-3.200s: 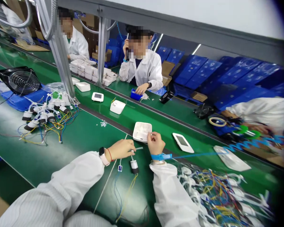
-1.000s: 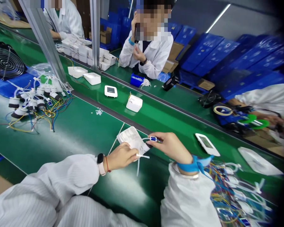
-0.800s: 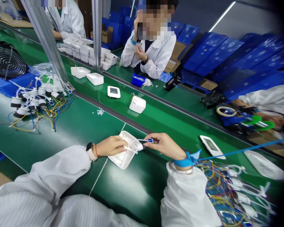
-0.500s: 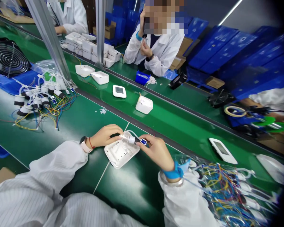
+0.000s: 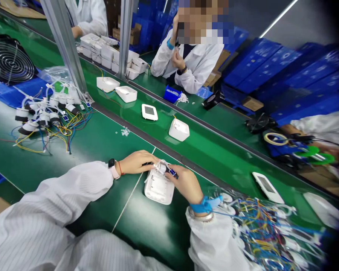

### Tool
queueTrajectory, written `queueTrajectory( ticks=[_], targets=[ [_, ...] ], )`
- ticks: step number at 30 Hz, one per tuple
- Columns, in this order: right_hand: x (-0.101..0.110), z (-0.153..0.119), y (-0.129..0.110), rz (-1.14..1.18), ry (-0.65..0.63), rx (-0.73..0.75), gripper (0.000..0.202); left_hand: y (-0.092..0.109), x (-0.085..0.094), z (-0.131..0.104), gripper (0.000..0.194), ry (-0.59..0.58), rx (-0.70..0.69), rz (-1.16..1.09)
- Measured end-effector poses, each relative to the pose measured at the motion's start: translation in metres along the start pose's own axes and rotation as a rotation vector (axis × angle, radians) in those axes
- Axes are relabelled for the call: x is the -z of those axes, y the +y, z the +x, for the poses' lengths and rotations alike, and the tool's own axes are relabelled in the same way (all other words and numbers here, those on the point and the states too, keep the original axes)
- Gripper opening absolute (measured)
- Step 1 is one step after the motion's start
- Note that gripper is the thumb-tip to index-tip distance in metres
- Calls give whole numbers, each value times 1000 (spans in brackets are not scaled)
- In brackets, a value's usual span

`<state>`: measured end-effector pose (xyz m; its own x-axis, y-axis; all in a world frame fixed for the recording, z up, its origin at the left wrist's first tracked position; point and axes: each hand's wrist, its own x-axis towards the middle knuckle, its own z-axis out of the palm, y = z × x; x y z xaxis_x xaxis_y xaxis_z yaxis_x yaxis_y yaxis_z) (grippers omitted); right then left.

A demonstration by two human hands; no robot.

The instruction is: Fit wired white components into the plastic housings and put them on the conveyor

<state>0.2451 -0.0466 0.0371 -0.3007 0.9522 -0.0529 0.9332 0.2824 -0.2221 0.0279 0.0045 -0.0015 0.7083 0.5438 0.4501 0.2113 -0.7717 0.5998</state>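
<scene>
A white plastic housing (image 5: pixel 159 192) lies on the green bench, its inner side facing up. Over its far end is a small white cylindrical part (image 5: pixel 161 168) with a looped white tube and a blue-and-white label. My right hand (image 5: pixel 188 183) grips this part from the right, thumb and fingers closed, the label beside the fingertips. From the left, my left hand (image 5: pixel 137 162) has its fingers closed at the white tube of the same part; the fingertips are partly hidden. The part touches the housing's far end, but I cannot tell whether it is seated.
Wired cylindrical parts (image 5: pixel 45 114) lie at left near a black fan (image 5: pixel 11 62), and more in a wired pile (image 5: pixel 268 229) at right. Small white rings (image 5: pixel 125 131) lie on the bench. The green conveyor (image 5: pixel 214 158) carries white cases (image 5: pixel 179 130) and display units (image 5: pixel 149 112). Co-workers sit beyond.
The housing has turned more upright in view and sits further right. Both hands have come closer together, and the cylindrical part with its tube is now at the housing's far end.
</scene>
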Motion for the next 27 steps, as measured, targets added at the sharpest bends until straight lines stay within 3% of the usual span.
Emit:
queueTrajectory(
  ticks=[8,16,27],
  targets=[
    [-4,2,6,-15,64,36,23,13,-12,0,18,169,31,97],
    [-5,1,4,-215,76,41,22,16,-10,-4,21,126,70,126],
    [-13,6,3,-158,112,38,21,14,-10,-4,21,124,81,184]
  ],
)
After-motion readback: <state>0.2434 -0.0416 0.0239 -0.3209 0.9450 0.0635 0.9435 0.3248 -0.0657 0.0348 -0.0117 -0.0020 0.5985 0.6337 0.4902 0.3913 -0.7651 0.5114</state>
